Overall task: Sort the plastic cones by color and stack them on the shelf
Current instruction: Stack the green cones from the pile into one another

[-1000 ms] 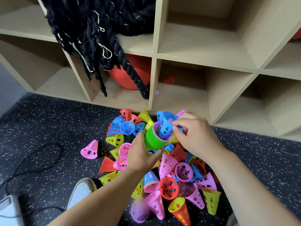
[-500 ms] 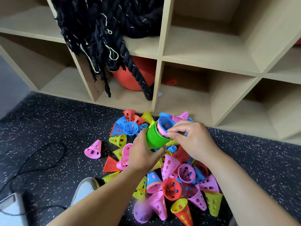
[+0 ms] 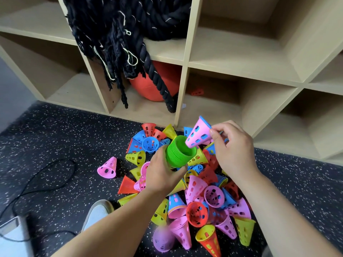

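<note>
While left hand [image 3: 163, 176] grips green cone stack [image 3: 177, 153] mid-frame, right hand [image 3: 233, 151] pinches pink cone [image 3: 197, 134] at stack's mouth, likely keeping colours apart.

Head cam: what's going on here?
A person is sorting cones. The left hand grips a nested stack of green cones; the right hand pinches a pink cone, blue rim showing inside it, narrow end at the stack's mouth. Mixed-colour cones lie heaped on the floor before the shelf.

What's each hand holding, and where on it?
The left hand grips the green cone stack around its side; right hand pinches a pink cone at its upper end.
</note>
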